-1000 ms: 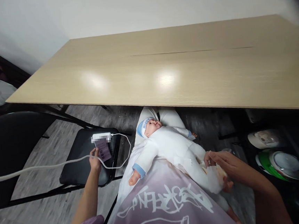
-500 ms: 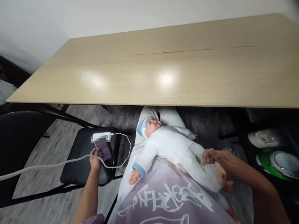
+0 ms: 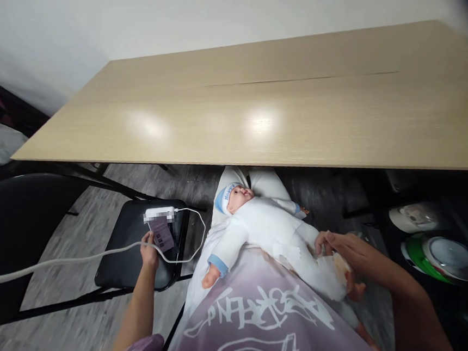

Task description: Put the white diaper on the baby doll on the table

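A baby doll (image 3: 263, 233) in a white suit and blue-trimmed cap lies on its back across my lap, head toward the table. My right hand (image 3: 338, 248) rests on the doll's lower body, fingers curled and pinching the white cloth near its leg. My left hand (image 3: 148, 254) reaches out to the seat of a black chair (image 3: 122, 256) and touches a phone (image 3: 160, 234) lying there, with a white cable (image 3: 81, 259) running under the fingers. A white charger block (image 3: 159, 212) sits just beyond the phone.
A long light wooden table (image 3: 261, 107) spans the view above my lap. Another black chair (image 3: 13, 227) stands at the left. Bowls and dishes (image 3: 437, 248) sit on a dark rack low at the right. My purple printed shirt (image 3: 263, 326) fills the bottom.
My right hand has slid slightly left along the doll's leg and curled tighter onto the cloth. The left hand stays on the phone.
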### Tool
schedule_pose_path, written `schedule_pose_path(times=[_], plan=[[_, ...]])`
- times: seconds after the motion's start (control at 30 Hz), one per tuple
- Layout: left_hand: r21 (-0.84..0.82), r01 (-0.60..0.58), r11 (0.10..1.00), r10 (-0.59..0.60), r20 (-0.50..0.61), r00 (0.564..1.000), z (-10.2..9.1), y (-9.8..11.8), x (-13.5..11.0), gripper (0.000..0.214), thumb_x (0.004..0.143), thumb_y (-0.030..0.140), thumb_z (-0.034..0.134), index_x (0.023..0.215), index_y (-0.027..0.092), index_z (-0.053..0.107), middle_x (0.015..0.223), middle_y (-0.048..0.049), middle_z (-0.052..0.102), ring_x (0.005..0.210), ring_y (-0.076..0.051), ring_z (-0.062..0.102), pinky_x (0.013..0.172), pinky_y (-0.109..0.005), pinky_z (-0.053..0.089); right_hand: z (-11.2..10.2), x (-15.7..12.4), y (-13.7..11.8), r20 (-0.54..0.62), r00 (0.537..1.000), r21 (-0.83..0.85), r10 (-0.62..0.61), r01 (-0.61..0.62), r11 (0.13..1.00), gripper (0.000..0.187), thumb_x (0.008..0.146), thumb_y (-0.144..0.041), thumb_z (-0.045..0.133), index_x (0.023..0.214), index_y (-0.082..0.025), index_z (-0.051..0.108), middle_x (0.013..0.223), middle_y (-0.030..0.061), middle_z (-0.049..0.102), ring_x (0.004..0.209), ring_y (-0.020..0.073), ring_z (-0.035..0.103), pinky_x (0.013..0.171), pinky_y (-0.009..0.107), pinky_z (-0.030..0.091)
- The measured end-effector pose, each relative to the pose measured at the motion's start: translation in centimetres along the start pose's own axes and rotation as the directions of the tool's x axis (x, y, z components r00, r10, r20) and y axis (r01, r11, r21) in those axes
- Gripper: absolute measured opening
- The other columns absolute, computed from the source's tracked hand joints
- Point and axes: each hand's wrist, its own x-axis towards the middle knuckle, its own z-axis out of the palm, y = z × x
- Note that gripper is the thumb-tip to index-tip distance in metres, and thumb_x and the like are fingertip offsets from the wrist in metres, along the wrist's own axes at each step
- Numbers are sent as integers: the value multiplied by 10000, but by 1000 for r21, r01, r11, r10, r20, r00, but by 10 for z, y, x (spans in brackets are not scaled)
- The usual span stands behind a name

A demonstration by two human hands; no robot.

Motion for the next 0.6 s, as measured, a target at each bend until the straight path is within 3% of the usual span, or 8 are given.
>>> schedule_pose_path(times=[0.23,0.43,0.6], plan=[[3,39,999,-39,118,992,-5,9,-14,518,751,44,755,1234,182,631,990,-49,742,855,-172,729,915,-365,617,1,2,0,-18,1000,6,-15,15,1000,516,1085,-574,340,935,-231,695,957,34,717,884,233,637,842,341,484],[48,43,998,-48,110,993,-11,21,-25,290,815,159,775,1084,168,666,999,-83,755,990,-228,742,970,-393,604,2,2,-7,-24,1000,-12,-8,8,1000,519,1089,-558,322,929,-225,686,969,46,723,913,231,647,875,334,501],[68,41,997,-53,190,980,-11,33,-34,523,601,11,872,1054,180,673,973,-52,764,991,-227,748,993,-385,600,3,3,-7,-42,999,-28,-4,3,1000,518,1078,-562,317,910,-246,692,942,48,719,894,250,658,884,364,530]])
